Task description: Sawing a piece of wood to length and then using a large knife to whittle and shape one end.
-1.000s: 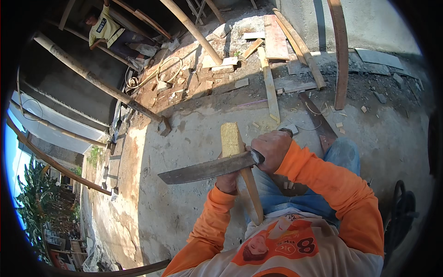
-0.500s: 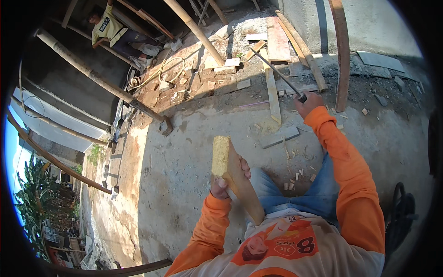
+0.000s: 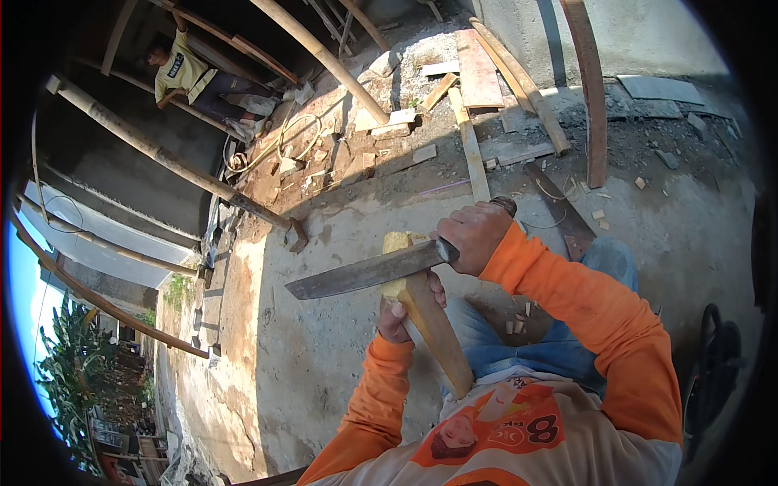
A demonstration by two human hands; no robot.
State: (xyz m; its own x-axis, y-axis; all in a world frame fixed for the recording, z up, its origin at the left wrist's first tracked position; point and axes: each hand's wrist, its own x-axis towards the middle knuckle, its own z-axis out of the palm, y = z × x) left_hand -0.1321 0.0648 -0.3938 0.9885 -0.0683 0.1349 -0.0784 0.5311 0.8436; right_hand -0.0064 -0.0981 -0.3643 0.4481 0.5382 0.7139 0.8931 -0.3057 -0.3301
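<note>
A thick length of pale wood (image 3: 438, 332) is gripped in my left hand (image 3: 395, 320), whose fingers wrap round its sides below the upper end. Its lower end reaches my shirt, between my thighs. With my right hand (image 3: 478, 235) I hold a machete (image 3: 365, 271) by its dark handle, the blade pointing left. That blade lies across the view of the wood near its upper end, just beyond my left hand. Whether the edge touches the wood or passes over it, I cannot tell.
Wood chips (image 3: 519, 317) lie on the concrete between my legs. Ahead are a dark plank (image 3: 559, 206), a reddish board (image 3: 480, 73), rubble and a coiled hose (image 3: 301, 138). Upright poles (image 3: 174, 150) stand around. At the far left is another person (image 3: 186, 73) in a yellow shirt.
My right hand has come down and in to the left, bringing the machete from far right to across the wood. My left hand keeps its grip on the wood.
</note>
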